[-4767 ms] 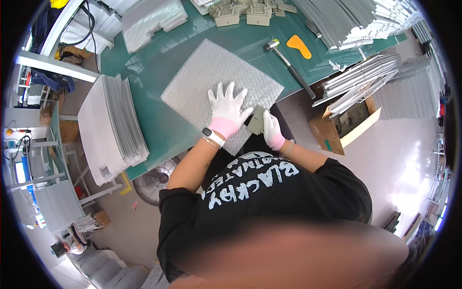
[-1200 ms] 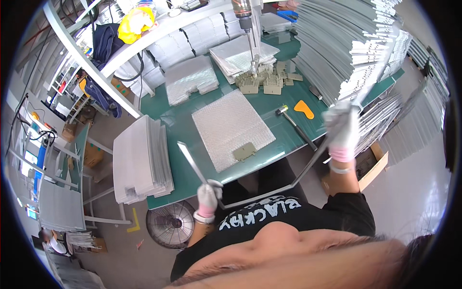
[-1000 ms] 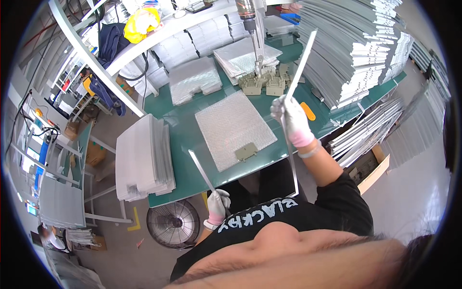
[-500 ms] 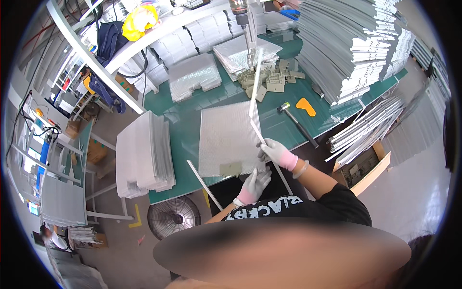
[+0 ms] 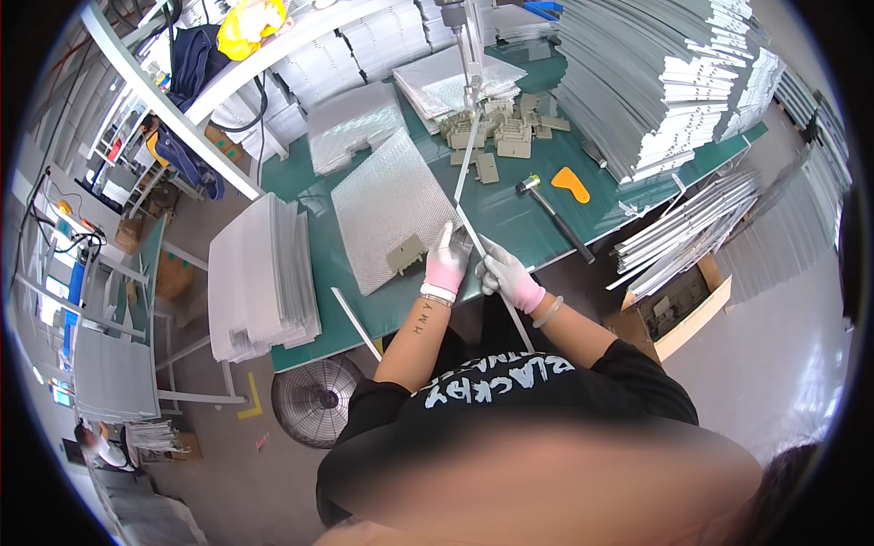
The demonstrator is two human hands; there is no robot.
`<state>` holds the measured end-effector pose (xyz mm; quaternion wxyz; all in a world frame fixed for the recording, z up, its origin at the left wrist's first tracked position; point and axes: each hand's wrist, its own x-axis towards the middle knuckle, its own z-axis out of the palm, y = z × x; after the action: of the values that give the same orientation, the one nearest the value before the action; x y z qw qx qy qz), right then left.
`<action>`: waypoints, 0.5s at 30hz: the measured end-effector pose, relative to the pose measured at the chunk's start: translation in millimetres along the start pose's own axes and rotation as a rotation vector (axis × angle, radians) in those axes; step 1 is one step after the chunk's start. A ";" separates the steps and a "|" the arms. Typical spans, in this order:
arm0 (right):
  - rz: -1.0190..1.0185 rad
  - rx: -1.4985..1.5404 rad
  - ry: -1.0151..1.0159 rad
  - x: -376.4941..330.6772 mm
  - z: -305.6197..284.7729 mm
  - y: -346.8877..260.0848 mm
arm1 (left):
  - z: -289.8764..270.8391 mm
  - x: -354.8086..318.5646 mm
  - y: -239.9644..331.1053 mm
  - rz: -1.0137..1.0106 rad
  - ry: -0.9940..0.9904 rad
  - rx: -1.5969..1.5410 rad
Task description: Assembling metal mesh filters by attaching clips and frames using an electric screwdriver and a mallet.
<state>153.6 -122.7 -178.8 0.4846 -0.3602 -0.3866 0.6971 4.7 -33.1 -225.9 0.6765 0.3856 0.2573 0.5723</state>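
A long, thin pale strip (image 5: 467, 164) with a bend partway along runs from the table toward my body. My right hand (image 5: 510, 278), in a white glove with a pink cuff, is closed around its lower length. Close beside the strip, my gloved left hand (image 5: 446, 259) is raised with fingers stretched out and apart. It is by the lower right edge of a grey mesh panel (image 5: 387, 205), which lies turned at an angle. On the panel's near end rests a small beige plastic piece (image 5: 405, 255).
Mesh panels are stacked on the green table (image 5: 332, 282) at left (image 5: 255, 273) and back (image 5: 355, 123). Beige pieces (image 5: 514, 136) lie beneath a hanging power driver (image 5: 469, 55). A hammer (image 5: 560, 223) and yellow scraper (image 5: 571, 185) lie right, before a tall panel stack (image 5: 619, 82).
The mesh panel has shifted left and away from me and turned. My left hand has moved up beside the strip. My right hand and the strip have shifted slightly left.
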 end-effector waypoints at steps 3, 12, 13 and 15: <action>0.034 0.085 -0.041 -4.7 -1.3 2.6 | 0.7 3.5 7.3 -0.145 0.164 -0.416; 0.061 0.271 -0.117 -6.3 -6.9 9.6 | -2.3 0.6 16.0 -0.195 0.146 -0.481; 0.065 0.221 -0.103 -6.1 -5.6 7.5 | -0.5 0.5 17.1 -0.185 0.154 -0.455; 0.071 0.171 -0.090 -7.2 -1.4 4.8 | 1.5 0.3 18.1 -0.142 0.131 -0.398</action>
<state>154.8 -130.4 -182.7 0.4708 -0.2993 -0.3341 0.7597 -4.5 -32.3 -210.2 0.7598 0.1871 0.2093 0.5864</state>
